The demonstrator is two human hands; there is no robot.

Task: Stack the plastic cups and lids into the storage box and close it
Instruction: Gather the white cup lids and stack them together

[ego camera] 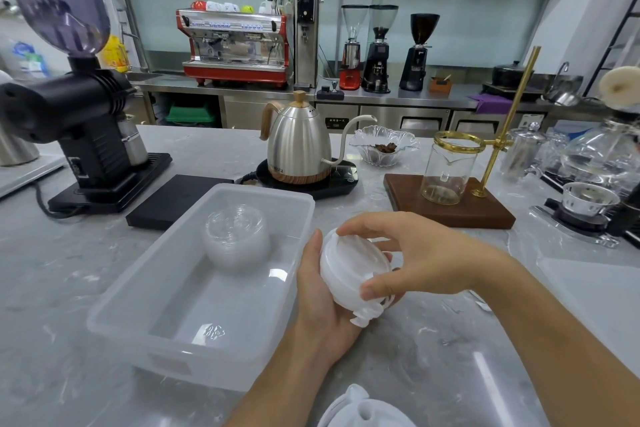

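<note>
A translucent white storage box (114, 326) sits open on the marble counter, left of centre. Inside it, at the far end, rests a stack of clear plastic lids (236, 236). Just right of the box, both hands hold a stack of white plastic lids (349, 274) tilted on its side. My left hand (320, 308) cups it from below and behind. My right hand (412, 260) grips it from the top, thumb on the near edge. Another white plastic piece (363, 409) shows at the bottom edge. The box's cover cannot be identified for sure.
Behind the box stand a black scale (173, 199), a steel gooseneck kettle (299, 146) on its base and a black grinder (79, 135) at left. A pour-over stand on a wooden board (450, 206) and glassware (588, 163) are at right.
</note>
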